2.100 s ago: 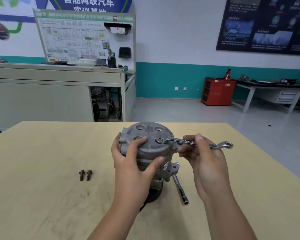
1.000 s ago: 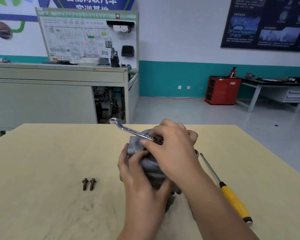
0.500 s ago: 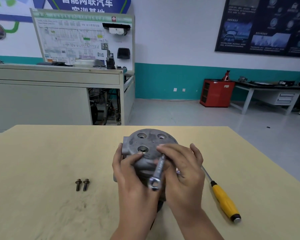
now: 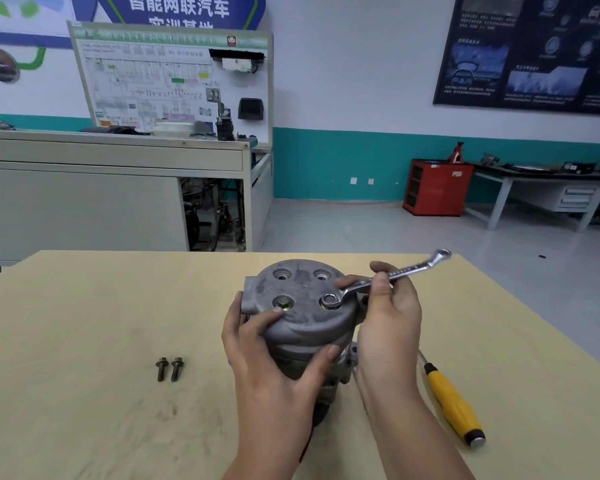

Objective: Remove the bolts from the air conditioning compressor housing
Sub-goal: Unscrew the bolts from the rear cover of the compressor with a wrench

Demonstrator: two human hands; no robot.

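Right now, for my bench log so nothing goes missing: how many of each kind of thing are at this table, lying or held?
Compressor: 1
Loose bolts: 2
Seated bolt, visible in the housing: 1
Wrench: 1
Screwdriver: 1
Total: 6

The compressor housing (image 4: pixel 305 317) stands on the table (image 4: pixel 84 323), gripped around its side by the left hand (image 4: pixel 271 368). The right hand (image 4: pixel 390 317) pinches the wrench (image 4: pixel 385 277), whose ring end sits on the top face's near-right hole. A bolt (image 4: pixel 283 302) sits in the near-left hole. Two loose bolts (image 4: pixel 169 368) lie to the left, and a screwdriver (image 4: pixel 454 407) to the right.
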